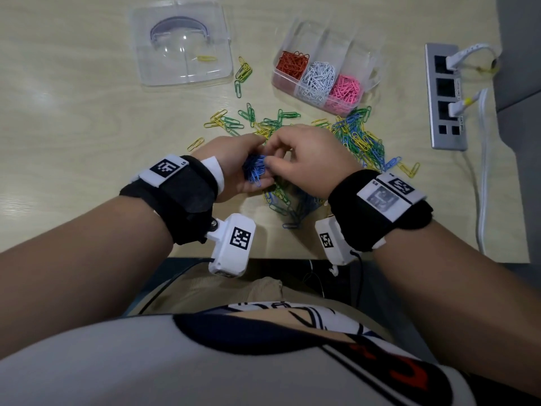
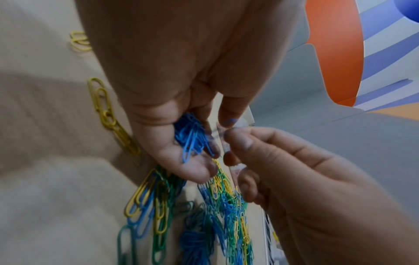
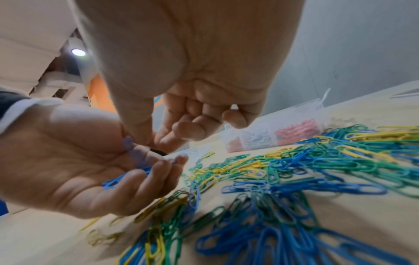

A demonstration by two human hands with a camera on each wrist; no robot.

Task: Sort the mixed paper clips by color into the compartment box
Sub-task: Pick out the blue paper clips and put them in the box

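Observation:
My left hand [image 1: 253, 167] is cupped palm up over the pile and holds a bunch of blue paper clips [image 1: 255, 172], also seen in the left wrist view [image 2: 192, 138]. My right hand [image 1: 270, 156] reaches into that palm, thumb and forefinger pinching a blurred blue clip [image 3: 130, 145]. Under and beyond both hands lies the mixed pile of blue, green and yellow clips [image 1: 357, 139]. The clear compartment box [image 1: 371, 70] stands at the back right with red clips [image 1: 292, 64], white clips [image 1: 319, 76] and pink clips [image 1: 345, 89] in its near row; the far row looks empty.
A clear plastic lid [image 1: 181, 42] lies at the back left with a yellow clip [image 1: 206, 58] on it. A grey power strip [image 1: 445, 98] with white plugs and cables runs along the right. Loose yellow and green clips [image 1: 243, 73] are scattered between the lid and the box.

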